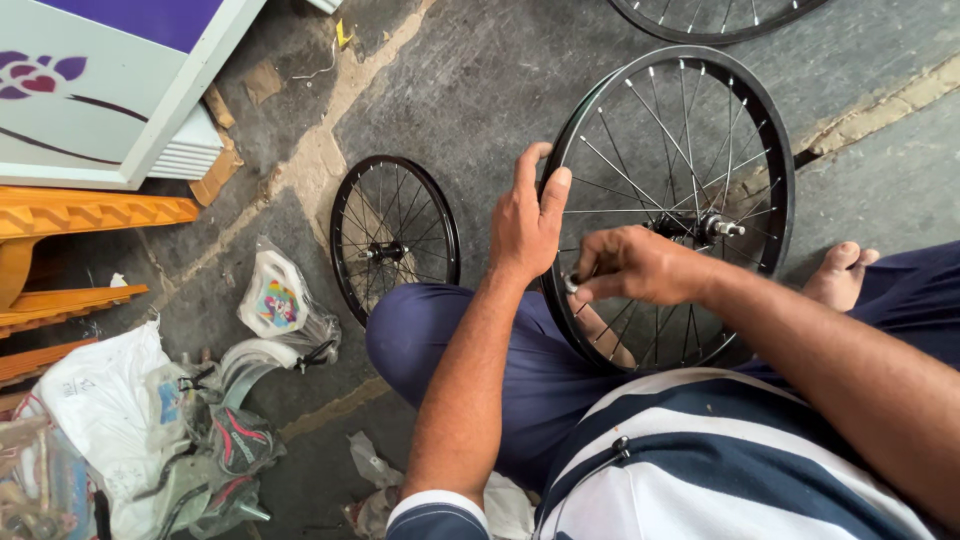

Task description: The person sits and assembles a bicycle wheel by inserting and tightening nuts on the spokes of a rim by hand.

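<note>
A black bicycle wheel rim (775,140) with thin silver spokes and a metal hub (712,226) stands upright between my knees. My left hand (525,222) grips the rim's left edge, fingers wrapped over it. My right hand (632,266) pinches a small silver tool (571,284) at a spoke end near the rim's lower left.
A smaller black spoked wheel (393,236) lies flat on the grey concrete floor to the left. Another rim (700,22) shows at the top edge. Plastic bags with parts (190,420) lie at lower left. Orange wooden pieces (70,215) and a white panel (110,90) sit at upper left.
</note>
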